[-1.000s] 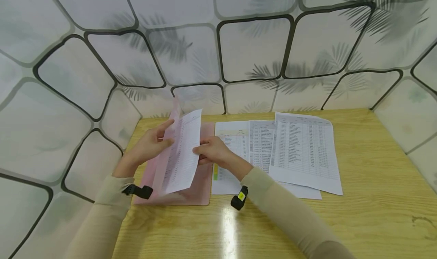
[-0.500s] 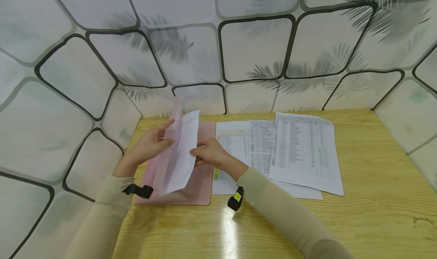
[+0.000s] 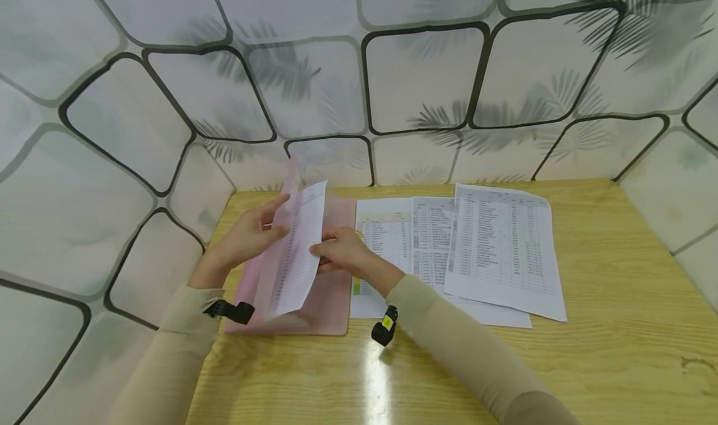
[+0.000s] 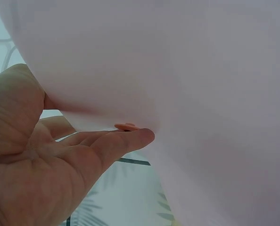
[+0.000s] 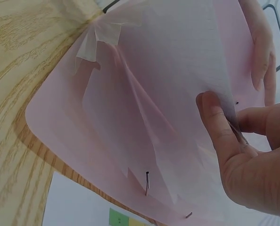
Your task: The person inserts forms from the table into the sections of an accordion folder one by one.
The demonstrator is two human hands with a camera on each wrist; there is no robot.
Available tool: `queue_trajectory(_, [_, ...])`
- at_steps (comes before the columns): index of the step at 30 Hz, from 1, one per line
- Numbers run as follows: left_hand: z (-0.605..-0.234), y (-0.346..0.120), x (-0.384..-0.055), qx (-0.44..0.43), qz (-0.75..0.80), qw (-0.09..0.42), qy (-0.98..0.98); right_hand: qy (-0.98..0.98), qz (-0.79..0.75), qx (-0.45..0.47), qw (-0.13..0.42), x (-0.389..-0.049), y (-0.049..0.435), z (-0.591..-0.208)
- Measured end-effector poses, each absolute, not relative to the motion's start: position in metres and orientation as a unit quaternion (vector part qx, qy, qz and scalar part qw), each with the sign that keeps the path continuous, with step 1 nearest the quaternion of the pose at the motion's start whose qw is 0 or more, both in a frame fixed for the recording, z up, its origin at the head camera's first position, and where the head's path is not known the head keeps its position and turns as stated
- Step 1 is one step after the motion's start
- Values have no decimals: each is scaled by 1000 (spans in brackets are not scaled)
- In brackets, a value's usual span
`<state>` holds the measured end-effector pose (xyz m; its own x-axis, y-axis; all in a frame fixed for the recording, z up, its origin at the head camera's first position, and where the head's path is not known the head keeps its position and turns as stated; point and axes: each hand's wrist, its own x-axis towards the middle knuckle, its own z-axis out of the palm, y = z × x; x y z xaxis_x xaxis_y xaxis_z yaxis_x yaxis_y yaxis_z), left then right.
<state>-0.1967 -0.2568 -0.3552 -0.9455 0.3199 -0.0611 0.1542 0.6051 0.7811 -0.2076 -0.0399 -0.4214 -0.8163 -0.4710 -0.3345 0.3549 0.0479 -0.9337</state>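
Observation:
My left hand (image 3: 244, 235) grips the raised flap of a pink plastic folder (image 3: 335, 300) at the left of the table, its thumb on the near side. In the left wrist view, a small orange-pink button (image 4: 127, 126) shows by a fingertip at the flap's edge. A printed sheet of paper (image 3: 300, 244) stands tilted inside the opened folder, its lower part over the folder's base. Thumb and fingers of my right hand (image 3: 344, 248) pinch the sheet's right edge; the right wrist view shows this hand (image 5: 253, 165) close up.
Beside the folder lie several printed sheets, overlapping: one with a coloured strip (image 3: 381, 216), one in the middle (image 3: 430, 225), and a slightly curled one on top (image 3: 499, 244). The wooden table (image 3: 617, 288) meets a patterned wall (image 3: 423, 82) at the back and left.
My right hand and the sheet's free edge have shifted slightly left, toward the raised flap. My left hand keeps its grip almost unmoved.

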Motion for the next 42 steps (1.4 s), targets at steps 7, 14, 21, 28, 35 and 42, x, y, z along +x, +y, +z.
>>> queue_trajectory(7, [-356,-256,-198,140,424,94,890,657,-693,-43,294,-206,-42,-423])
queue_trajectory(14, [-357,-255,-197,144,426,90,889,674,-681,-47,283,-205,-45,-425])
queue_trajectory(21, [-358,-255,-197,152,423,86,889,686,-672,-48,275,-204,-49,-424])
queue_trajectory(28, [-356,-255,-196,147,425,87,889,687,-673,-41,271,-203,-51,-423])
queue_trajectory(35, [-356,-254,-196,150,425,87,889,677,-678,-38,283,-203,-49,-421])
queue_trajectory(42, [-358,-253,-198,149,421,89,890,649,-701,-37,293,-203,-41,-418])
